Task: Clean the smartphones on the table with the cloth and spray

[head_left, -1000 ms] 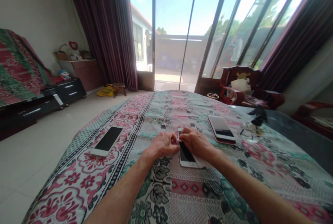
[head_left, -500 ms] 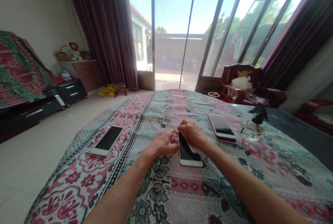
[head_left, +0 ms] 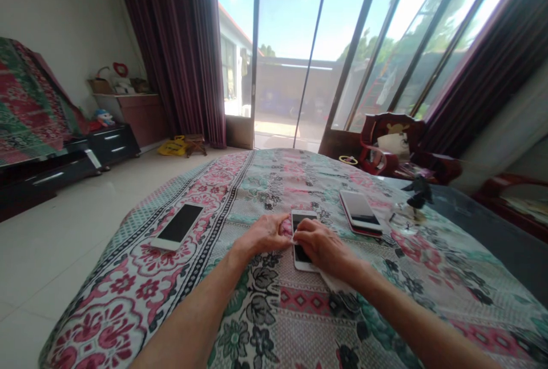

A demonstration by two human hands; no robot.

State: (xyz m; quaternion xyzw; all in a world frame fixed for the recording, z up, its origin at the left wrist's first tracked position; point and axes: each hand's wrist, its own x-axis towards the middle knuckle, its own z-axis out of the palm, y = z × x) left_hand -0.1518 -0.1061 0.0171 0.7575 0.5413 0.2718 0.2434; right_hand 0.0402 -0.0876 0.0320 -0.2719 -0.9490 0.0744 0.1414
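Note:
A white phone (head_left: 302, 221) with a dark screen lies face up on the floral bedspread (head_left: 265, 312) in front of me. My left hand (head_left: 268, 235) is curled against the phone's left edge and holds it in place. My right hand (head_left: 322, 247) lies over the lower half of the screen, closed on a white cloth (head_left: 338, 284) that sticks out under my wrist. The phone's top end is uncovered.
A second white phone (head_left: 177, 226) lies to the left near the edge of the spread. A pink-edged phone (head_left: 359, 212) lies to the right, with small items (head_left: 406, 217) beyond it. A red wooden chair (head_left: 394, 146) and dark glass table (head_left: 492, 226) stand at right.
My right hand with the cloth slid from the phone's top end down toward me, uncovering the upper screen. My left hand stayed at the phone's left edge.

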